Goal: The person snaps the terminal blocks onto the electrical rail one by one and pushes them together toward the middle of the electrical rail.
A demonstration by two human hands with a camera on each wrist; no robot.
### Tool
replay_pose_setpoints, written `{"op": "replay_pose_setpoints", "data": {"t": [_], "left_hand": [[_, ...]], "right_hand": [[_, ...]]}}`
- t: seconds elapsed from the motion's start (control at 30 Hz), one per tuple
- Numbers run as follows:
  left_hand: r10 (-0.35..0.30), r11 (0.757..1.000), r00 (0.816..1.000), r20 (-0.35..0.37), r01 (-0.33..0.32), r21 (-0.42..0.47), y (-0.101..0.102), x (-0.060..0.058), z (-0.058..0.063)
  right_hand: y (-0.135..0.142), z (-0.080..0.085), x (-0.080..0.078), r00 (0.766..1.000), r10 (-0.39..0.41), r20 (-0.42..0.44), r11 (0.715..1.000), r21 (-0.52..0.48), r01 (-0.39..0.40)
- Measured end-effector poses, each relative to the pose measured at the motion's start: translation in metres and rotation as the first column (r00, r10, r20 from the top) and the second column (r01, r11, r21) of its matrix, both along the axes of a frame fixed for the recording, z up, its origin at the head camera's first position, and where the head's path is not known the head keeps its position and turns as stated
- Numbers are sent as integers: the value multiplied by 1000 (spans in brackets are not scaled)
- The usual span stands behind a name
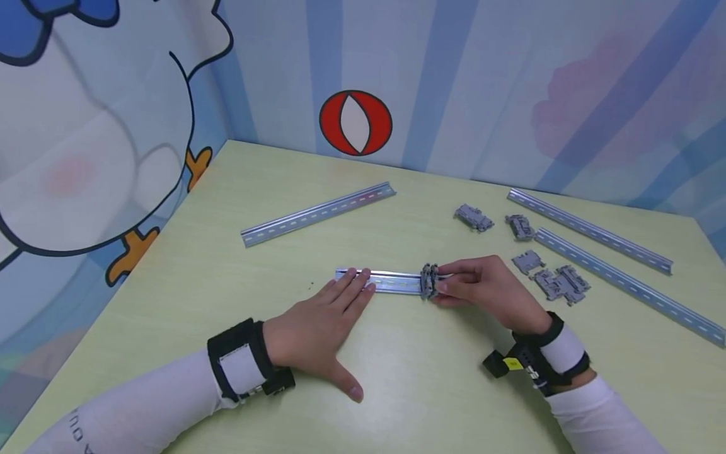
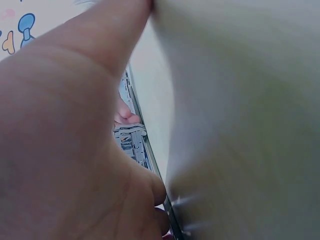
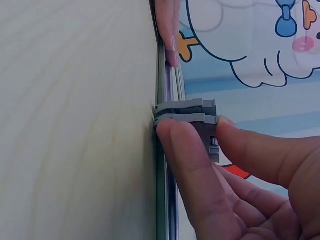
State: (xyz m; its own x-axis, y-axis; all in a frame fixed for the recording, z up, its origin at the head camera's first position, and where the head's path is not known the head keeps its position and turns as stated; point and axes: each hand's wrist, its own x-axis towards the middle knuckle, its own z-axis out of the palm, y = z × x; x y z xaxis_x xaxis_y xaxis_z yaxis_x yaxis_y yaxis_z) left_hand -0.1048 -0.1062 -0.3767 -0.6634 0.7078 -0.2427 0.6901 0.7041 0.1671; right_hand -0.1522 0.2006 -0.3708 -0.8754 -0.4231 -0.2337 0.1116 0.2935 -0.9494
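Tabletop (image 1: 420, 391): one, with room on the near side and between the slotted rail (image 1: 397, 283) and the far-left rail (image 1: 317, 213); its back edge lay well apart from my hands. Slotted rail: mid-table, long axis left to right. Terminal blocks (image 1: 428, 281): stood upright on the rail, long axis across it. My left hand (image 1: 312, 331): fingers straight, rested on the rail's left part. My right hand (image 1: 496, 291): pinched the terminal blocks. Loose blocks (image 1: 473, 217): lay farther right.

Terminal blocks (image 1: 426, 282) on the middle rail (image 1: 399, 284)
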Motion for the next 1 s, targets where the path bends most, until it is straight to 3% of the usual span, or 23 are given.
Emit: {"op": "replay_pose_setpoints", "data": {"t": [0.87, 1.0], "left_hand": [[-3, 1000, 1000, -8, 3, 10, 1, 1, 4], [-2, 1000, 1000, -8, 2, 20, 2, 2, 5]], "right_hand": [[-7, -4, 1, 1000, -25, -9, 999, 37, 25], [5, 1, -2, 998, -28, -59, 998, 57, 31]]}}
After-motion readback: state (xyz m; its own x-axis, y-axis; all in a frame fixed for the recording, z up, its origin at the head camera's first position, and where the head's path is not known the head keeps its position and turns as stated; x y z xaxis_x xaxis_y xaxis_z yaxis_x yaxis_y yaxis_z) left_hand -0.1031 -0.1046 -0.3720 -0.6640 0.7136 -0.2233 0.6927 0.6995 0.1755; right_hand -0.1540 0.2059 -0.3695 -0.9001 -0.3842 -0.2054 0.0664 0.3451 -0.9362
